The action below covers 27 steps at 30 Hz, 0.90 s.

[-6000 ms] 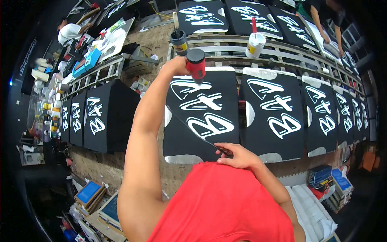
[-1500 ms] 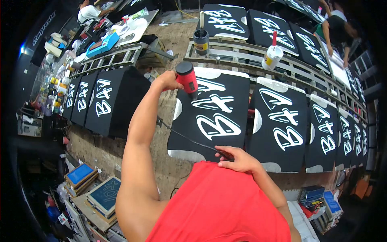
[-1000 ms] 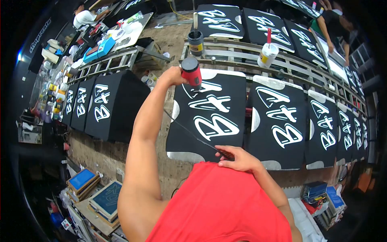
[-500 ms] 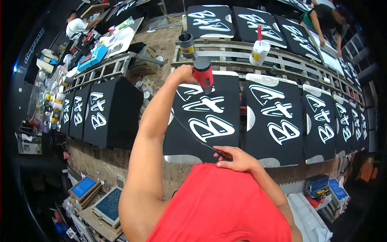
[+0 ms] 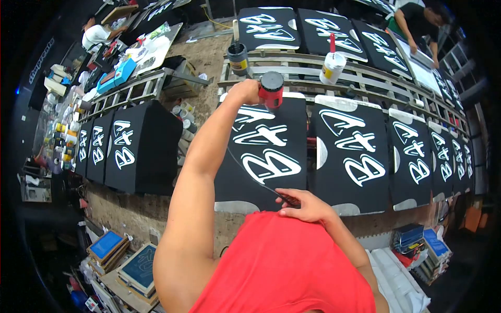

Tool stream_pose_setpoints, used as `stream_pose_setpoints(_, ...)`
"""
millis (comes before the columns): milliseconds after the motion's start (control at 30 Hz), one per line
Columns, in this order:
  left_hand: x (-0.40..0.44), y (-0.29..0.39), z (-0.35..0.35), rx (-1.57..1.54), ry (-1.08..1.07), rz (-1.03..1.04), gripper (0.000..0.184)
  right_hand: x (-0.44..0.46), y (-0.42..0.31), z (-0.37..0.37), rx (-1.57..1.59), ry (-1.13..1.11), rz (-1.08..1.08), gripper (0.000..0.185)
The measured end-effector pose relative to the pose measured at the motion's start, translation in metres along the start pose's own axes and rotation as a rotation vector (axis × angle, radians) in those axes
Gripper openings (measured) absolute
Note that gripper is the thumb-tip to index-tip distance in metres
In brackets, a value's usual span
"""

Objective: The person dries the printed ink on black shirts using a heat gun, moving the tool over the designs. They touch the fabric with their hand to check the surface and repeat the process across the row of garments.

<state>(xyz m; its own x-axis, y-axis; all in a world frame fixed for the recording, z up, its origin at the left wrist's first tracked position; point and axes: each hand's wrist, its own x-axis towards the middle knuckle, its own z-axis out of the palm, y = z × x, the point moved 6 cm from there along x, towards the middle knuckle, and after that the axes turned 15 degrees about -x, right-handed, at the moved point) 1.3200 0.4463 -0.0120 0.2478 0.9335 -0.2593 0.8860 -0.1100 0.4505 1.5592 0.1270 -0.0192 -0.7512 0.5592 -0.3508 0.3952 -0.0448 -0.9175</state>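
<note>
The work area is a workshop with a worn brown floor (image 5: 146, 219) and long metal rails (image 5: 282, 69) that run beside rows of black panels with white lettering. Nearest is the operator's red shirt (image 5: 292, 261). Directly ahead of it, the right hand (image 5: 308, 206) is partly curled, thumb below and fingers above, and pinches a thin black cord (image 5: 245, 169). The cord runs from this grip across the near panel (image 5: 235, 190) and passes behind the left forearm.

The left hand (image 5: 246, 93) reaches forward over the same panel. Its fingers are closed about a red heat gun (image 5: 272, 91) with a dark round cap; the exact finger placement is hidden by the back of the hand. The tool is located above the far end of the near panel, cap upward and body pointing down. Contact between tool and panel cannot be determined.

Beyond the tool, at the rails, stand a white container (image 5: 333, 69) with a red handle projecting from it and a dark container (image 5: 238, 60) with a pale handle. A further row of lettered panels (image 5: 324, 49) lies behind. At the far right, a co-worker in a dark shirt (image 5: 415, 18) leans over a pale board.
</note>
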Motion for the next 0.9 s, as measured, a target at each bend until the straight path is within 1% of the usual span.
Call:
stream_pose_setpoints(33,-0.001,-0.007,-0.003,0.037,0.044,-0.008,0.052,0.000,-0.001,0.000,-0.003,0.005,-0.002,0.072)
stream_pose_setpoints(67,-0.003,-0.014,-0.006,0.036,0.045,-0.010,0.052,0.001,-0.001,0.000,-0.005,0.011,-0.003,0.071)
stream_pose_setpoints(133,-0.007,-0.032,-0.008,0.017,-0.053,0.005,0.056,0.001,-0.001,0.000,-0.014,0.002,-0.001,0.071)
stream_pose_setpoints(167,-0.011,-0.041,-0.010,-0.026,-0.044,-0.025,0.058,0.002,-0.002,0.001,-0.022,-0.006,-0.001,0.072)
stream_pose_setpoints(200,-0.015,-0.049,-0.010,-0.028,-0.041,-0.032,0.058,0.003,-0.003,0.002,-0.023,-0.014,-0.001,0.072)
stream_pose_setpoints(267,-0.031,-0.054,-0.024,0.012,0.046,-0.091,0.057,0.006,-0.004,0.003,-0.002,-0.016,0.001,0.073)
stream_pose_setpoints(333,-0.042,-0.062,-0.033,-0.001,0.020,-0.120,0.056,0.008,-0.005,0.004,-0.020,-0.032,0.001,0.074)
stream_pose_setpoints(400,-0.051,-0.077,-0.038,0.010,0.043,-0.227,0.056,0.011,-0.005,0.005,-0.039,-0.051,0.000,0.074)
stream_pose_setpoints(533,-0.068,-0.093,-0.047,-0.029,0.044,-0.186,0.054,0.013,-0.005,0.006,-0.041,-0.053,-0.011,0.075)
stream_pose_setpoints(700,-0.090,-0.098,-0.059,0.053,0.096,-0.271,0.052,0.015,-0.010,0.006,-0.024,-0.057,-0.012,0.075)
stream_pose_setpoints(767,-0.098,-0.104,-0.059,-0.055,-0.046,-0.351,0.050,0.016,-0.009,0.007,-0.031,-0.068,-0.008,0.075)
stream_pose_setpoints(800,-0.097,-0.111,-0.056,-0.054,-0.045,-0.352,0.050,0.016,-0.010,0.007,-0.031,-0.069,-0.009,0.075)
stream_pose_setpoints(867,-0.094,-0.117,-0.054,0.013,0.096,-0.285,0.051,0.016,-0.013,0.007,-0.011,-0.070,-0.005,0.075)
stream_pose_setpoints(900,-0.090,-0.121,-0.053,0.015,0.094,-0.284,0.051,0.016,-0.011,0.007,-0.009,-0.069,-0.005,0.075)
